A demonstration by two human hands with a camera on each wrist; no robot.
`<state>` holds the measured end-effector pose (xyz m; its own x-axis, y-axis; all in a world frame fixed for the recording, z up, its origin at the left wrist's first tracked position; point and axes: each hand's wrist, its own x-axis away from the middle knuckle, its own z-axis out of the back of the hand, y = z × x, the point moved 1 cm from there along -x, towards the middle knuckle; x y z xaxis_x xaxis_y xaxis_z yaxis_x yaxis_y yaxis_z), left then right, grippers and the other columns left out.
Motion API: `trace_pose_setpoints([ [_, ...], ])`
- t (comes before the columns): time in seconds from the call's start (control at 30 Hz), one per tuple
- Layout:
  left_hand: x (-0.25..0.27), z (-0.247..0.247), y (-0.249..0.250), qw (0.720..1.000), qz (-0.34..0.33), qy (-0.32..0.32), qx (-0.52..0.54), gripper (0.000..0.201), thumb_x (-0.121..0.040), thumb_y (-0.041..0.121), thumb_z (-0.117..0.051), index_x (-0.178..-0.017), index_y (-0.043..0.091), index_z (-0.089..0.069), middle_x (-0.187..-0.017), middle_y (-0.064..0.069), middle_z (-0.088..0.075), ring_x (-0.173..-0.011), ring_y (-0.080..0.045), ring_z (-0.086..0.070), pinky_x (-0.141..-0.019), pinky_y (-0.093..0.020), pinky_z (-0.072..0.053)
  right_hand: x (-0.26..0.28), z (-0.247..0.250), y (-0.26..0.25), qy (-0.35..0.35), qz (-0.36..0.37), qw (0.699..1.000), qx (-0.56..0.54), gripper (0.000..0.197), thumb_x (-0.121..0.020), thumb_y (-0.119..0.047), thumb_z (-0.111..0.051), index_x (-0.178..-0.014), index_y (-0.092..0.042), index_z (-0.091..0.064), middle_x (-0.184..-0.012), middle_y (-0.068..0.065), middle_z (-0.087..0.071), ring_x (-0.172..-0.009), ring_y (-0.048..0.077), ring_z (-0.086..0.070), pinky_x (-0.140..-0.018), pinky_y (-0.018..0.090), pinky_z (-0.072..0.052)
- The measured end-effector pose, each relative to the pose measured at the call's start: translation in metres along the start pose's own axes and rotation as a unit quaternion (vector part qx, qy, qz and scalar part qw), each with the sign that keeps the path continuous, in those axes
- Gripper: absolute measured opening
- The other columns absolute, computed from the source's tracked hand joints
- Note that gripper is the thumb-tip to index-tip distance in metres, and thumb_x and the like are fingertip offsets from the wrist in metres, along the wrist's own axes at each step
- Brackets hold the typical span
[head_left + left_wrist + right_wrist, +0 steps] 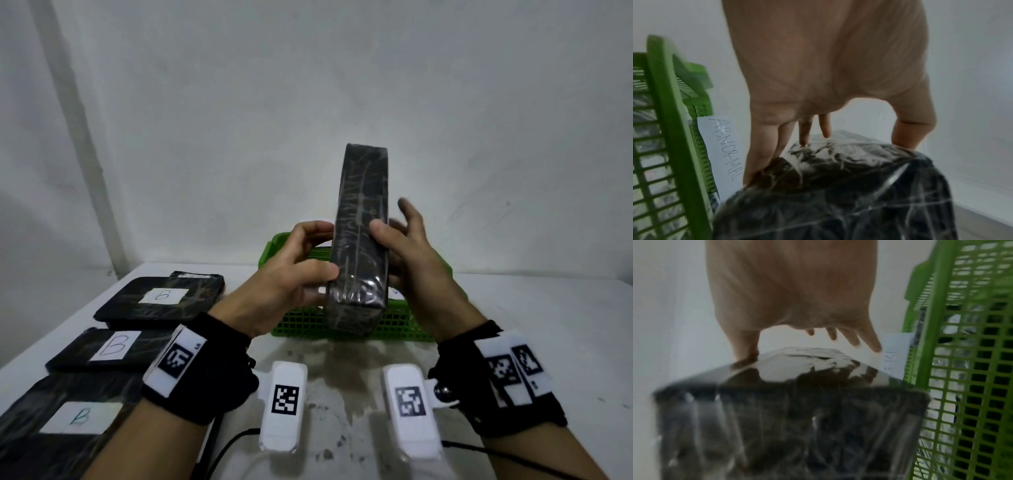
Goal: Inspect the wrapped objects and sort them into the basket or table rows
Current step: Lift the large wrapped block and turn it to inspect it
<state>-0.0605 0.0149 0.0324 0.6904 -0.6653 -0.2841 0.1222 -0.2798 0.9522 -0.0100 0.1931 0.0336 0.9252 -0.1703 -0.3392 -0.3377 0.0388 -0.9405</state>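
A black object in clear wrap [361, 233] stands upright, narrow edge toward me, over the green basket [301, 325]. My left hand [322, 250] pinches its left side, thumb on the near edge and fingers behind. The left wrist view shows the left hand [855, 142] with fingertips and thumb on the wrapped object [838, 194]. My right hand [394, 222] has its thumb against the edge. Its fingers are spread straight and clear of the wrapped object [787, 426] in the right wrist view, where the right hand [797, 350] is blurred. The basket [663, 113] carries a paper label reading ABNORMAL [723, 151].
Three black wrapped packs with white B labels lie in a row at the table's left [161, 298] [109, 349] [68, 421], with another pack [197, 275] behind them. A white wall stands close behind the basket [962, 369]. Cables trail along the near table edge.
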Motion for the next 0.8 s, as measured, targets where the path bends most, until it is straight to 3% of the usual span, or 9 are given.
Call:
trace_pose_setpoints([
  [0.1, 0.002, 0.001, -0.002, 0.998, -0.023, -0.037, -0.046, 0.082, -0.065, 0.017, -0.074, -0.140, 0.018, -0.040, -0.145, -0.001, -0.048, -0.103, -0.027, -0.068, -0.076, -0.036, -0.058, -0.004, 0.007, 0.006, -0.035, -0.055, 0.997, -0.039, 0.088, -0.072, -0.055, -0.076, -0.149, -0.033, -0.040, -0.128, -0.001, -0.071, -0.112, 0.023, -0.071, -0.079, 0.042, -0.060],
  [0.2, 0.003, -0.003, -0.001, 0.994, -0.037, -0.065, -0.078, 0.084, -0.068, 0.015, -0.073, -0.144, 0.019, -0.037, -0.146, 0.003, -0.047, -0.109, -0.026, -0.067, -0.082, -0.034, -0.055, -0.007, 0.009, 0.006, 0.003, -0.020, 0.998, -0.053, 0.086, -0.064, -0.050, -0.078, -0.141, -0.026, -0.049, -0.124, 0.006, -0.072, -0.112, 0.031, -0.070, -0.093, 0.057, -0.057],
  [0.3, 0.005, -0.006, -0.001, 0.992, -0.036, -0.073, -0.094, 0.084, -0.069, 0.016, -0.074, -0.143, 0.024, -0.036, -0.142, 0.008, -0.049, -0.108, -0.020, -0.066, -0.083, -0.032, -0.054, -0.008, 0.004, 0.004, 0.048, 0.017, 0.997, -0.062, 0.091, -0.058, -0.045, -0.076, -0.142, -0.023, -0.047, -0.118, 0.004, -0.072, -0.101, 0.021, -0.074, -0.079, 0.042, -0.060],
  [0.4, 0.004, -0.008, -0.002, 0.993, -0.040, -0.059, -0.091, 0.079, -0.070, 0.019, -0.072, -0.140, 0.026, -0.035, -0.140, 0.008, -0.048, -0.102, -0.014, -0.067, -0.081, -0.030, -0.054, -0.004, -0.002, 0.000, 0.065, 0.043, 0.996, -0.041, 0.097, -0.055, -0.046, -0.077, -0.145, -0.028, -0.045, -0.126, 0.005, -0.067, -0.100, 0.016, -0.074, -0.069, 0.027, -0.058],
  [0.5, 0.002, -0.009, -0.001, 0.994, -0.038, -0.014, -0.104, 0.064, -0.080, 0.031, -0.074, -0.135, 0.031, -0.040, -0.141, 0.005, -0.051, -0.109, -0.018, -0.067, -0.084, -0.031, -0.056, -0.001, -0.005, -0.004, 0.064, 0.060, 0.996, -0.020, 0.099, -0.057, -0.043, -0.083, -0.146, -0.036, -0.041, -0.134, 0.005, -0.062, -0.106, 0.019, -0.073, -0.074, 0.032, -0.061],
  [0.6, 0.002, -0.006, 0.002, 0.990, -0.034, 0.008, -0.134, 0.056, -0.085, 0.036, -0.072, -0.134, 0.031, -0.046, -0.132, 0.001, -0.060, -0.111, -0.016, -0.067, -0.083, -0.029, -0.055, 0.005, -0.006, -0.012, 0.064, 0.095, 0.993, 0.025, 0.098, -0.064, -0.033, -0.088, -0.148, -0.039, -0.036, -0.137, -0.006, -0.057, -0.105, 0.011, -0.073, -0.084, 0.039, -0.063],
  [0.7, 0.004, -0.002, 0.005, 0.990, -0.038, 0.011, -0.133, 0.065, -0.081, 0.024, -0.078, -0.137, 0.030, -0.047, -0.123, 0.003, -0.067, -0.105, -0.013, -0.069, -0.075, -0.024, -0.055, 0.013, -0.005, -0.024, 0.048, 0.137, 0.983, 0.116, 0.114, -0.064, -0.036, -0.094, -0.154, -0.040, -0.025, -0.143, -0.020, -0.047, -0.113, -0.001, -0.064, -0.089, 0.021, -0.058],
  [0.73, 0.004, -0.001, 0.008, 0.992, -0.043, 0.008, -0.117, 0.065, -0.080, 0.019, -0.078, -0.137, 0.031, -0.048, -0.120, 0.004, -0.069, -0.104, -0.014, -0.070, -0.075, -0.026, -0.056, 0.015, -0.004, -0.027, 0.039, 0.151, 0.977, 0.147, 0.119, -0.063, -0.036, -0.092, -0.157, -0.038, -0.020, -0.144, -0.022, -0.043, -0.119, -0.002, -0.060, -0.092, 0.019, -0.055],
  [0.8, 0.007, 0.002, 0.014, 0.997, -0.053, 0.010, -0.056, 0.067, -0.073, 0.025, -0.074, -0.135, 0.027, -0.051, -0.117, -0.001, -0.070, -0.104, -0.021, -0.070, -0.076, -0.034, -0.058, 0.015, -0.002, -0.029, 0.014, 0.182, 0.959, 0.217, 0.127, -0.063, -0.031, -0.095, -0.159, -0.037, -0.012, -0.145, -0.028, -0.038, -0.130, 0.001, -0.052, -0.103, 0.026, -0.050],
])
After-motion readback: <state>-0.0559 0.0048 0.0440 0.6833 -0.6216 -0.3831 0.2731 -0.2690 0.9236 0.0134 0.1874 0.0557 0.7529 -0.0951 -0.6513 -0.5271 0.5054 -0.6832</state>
